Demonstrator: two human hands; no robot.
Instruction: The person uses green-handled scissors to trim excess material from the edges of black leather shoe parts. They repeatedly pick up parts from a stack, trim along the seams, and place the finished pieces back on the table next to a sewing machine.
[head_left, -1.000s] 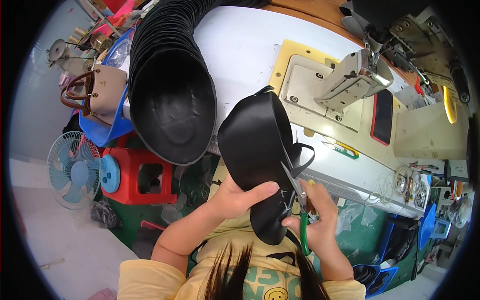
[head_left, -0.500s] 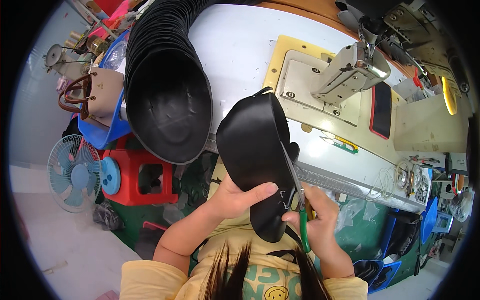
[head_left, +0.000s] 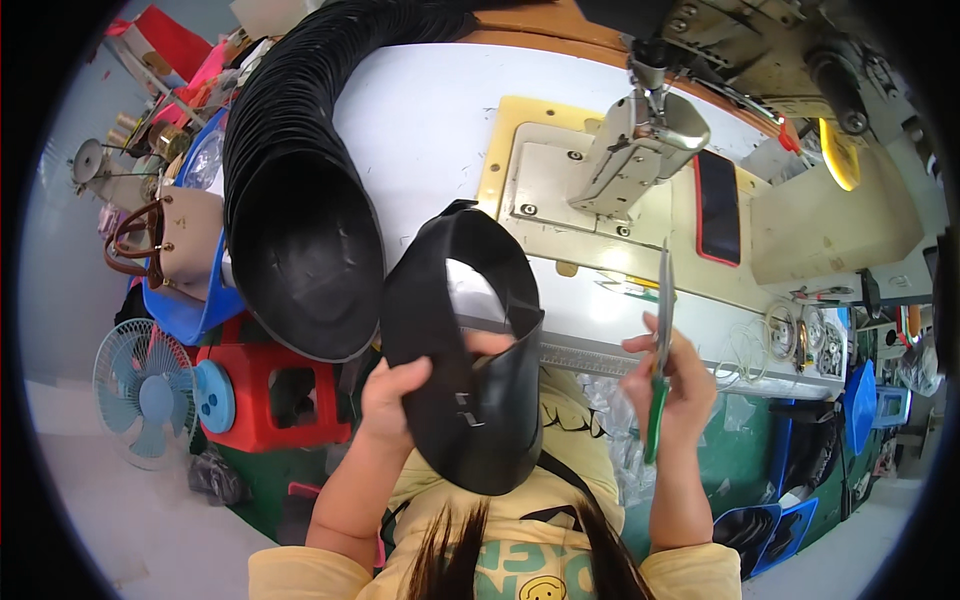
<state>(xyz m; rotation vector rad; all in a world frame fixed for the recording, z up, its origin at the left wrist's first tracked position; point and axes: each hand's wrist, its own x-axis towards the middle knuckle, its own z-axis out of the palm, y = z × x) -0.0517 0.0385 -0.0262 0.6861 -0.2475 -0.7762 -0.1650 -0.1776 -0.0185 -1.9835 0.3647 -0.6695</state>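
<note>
A curved black leather-like shoe upper [head_left: 505, 400] is held up in front of my body, its opening facing upward so the inside shows. My left hand [head_left: 392, 395] is closed on its left wall, thumb outside and fingers reaching into the opening. Apart from it to the right, my right hand [head_left: 680, 385] holds scissors [head_left: 664, 300] with green handles, blades pointing up. The blades look nearly together. At the left of the table lies a long nested stack of similar black uppers [head_left: 310, 265].
Beyond the upper stands a sewing machine [head_left: 640, 160] on a white table. A red-edged phone [head_left: 717, 210] and thread snips [head_left: 640, 287] lie near it. A ruler strip [head_left: 610, 365] runs along the table's front edge. At left are a red stool [head_left: 265, 420] and a fan [head_left: 150, 395].
The scissors have come away from the upper's edge and moved right and up with my right hand. The upper has turned and tipped, so its opening now shows.
</note>
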